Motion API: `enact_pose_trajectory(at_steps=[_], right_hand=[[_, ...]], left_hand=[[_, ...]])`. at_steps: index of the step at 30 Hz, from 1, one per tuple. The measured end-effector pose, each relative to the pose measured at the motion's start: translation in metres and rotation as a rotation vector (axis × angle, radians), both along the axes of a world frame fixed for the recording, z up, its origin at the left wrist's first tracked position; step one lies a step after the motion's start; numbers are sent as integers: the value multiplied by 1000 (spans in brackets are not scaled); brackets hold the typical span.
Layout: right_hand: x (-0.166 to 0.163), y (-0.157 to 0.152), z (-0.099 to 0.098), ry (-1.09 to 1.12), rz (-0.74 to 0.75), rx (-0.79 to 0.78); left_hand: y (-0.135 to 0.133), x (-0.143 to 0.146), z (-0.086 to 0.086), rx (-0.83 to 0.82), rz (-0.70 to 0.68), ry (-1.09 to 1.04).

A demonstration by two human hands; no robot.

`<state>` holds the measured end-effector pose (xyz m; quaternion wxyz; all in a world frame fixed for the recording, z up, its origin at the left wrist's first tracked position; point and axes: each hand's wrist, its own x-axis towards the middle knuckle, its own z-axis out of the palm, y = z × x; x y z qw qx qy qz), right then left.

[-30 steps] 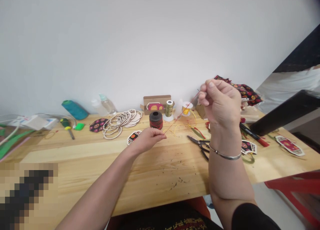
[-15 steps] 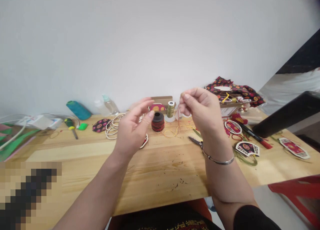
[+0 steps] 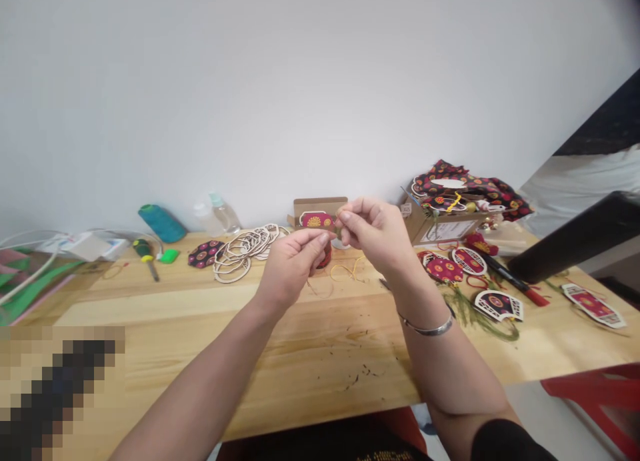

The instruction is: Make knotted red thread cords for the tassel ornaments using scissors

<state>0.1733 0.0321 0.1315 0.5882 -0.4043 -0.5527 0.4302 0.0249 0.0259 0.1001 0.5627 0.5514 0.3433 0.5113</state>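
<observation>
My left hand (image 3: 294, 264) is closed in a pinch above the middle of the table. A thin reddish thread (image 3: 320, 292) trails below its fingers. Just to the right and slightly higher, my right hand (image 3: 376, 233) pinches too, its fingertips close to those of the left; the thread between them is too fine to follow. Behind the left fingertips, a spool of red thread (image 3: 325, 255) shows only in part. The gold spool is mostly covered by my hands. A loose yellow thread (image 3: 350, 274) lies on the tabletop beneath them.
Wooden cut-out frames (image 3: 235, 254), a patterned hexagonal piece (image 3: 205, 254), a screwdriver (image 3: 145, 254) and a teal thread cone (image 3: 163, 223) lie left. At right are a cardboard box (image 3: 440, 229) with patterned cloth, fabric ornaments (image 3: 470, 261), a marker (image 3: 525, 286) and a black bar (image 3: 575, 237).
My left hand has gone from spread fingers to a pinch and moved right. My right hand has come left and lower, so the fingertips are now close together. The view has shifted slightly.
</observation>
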Motion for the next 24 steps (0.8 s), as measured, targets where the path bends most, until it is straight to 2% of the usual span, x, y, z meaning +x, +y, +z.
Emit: enact_pose_trajectory(at_steps=[4,7,15,21,24], right_hand=[[2,4,-2,11,-42,-53],[4,4,-1,44,-17,-111],[12,6,3,243,356,-243],[13,4,7,340,481,-263],[13,-4,11,309,535,-267]], left_hand=[[1,1,1,-9,31,21],[3,0,1,6,72,50],[3,-3,1,-5,105,31],[-4,-2,3,73,116,44],[-10,-4,7,99,98,63]])
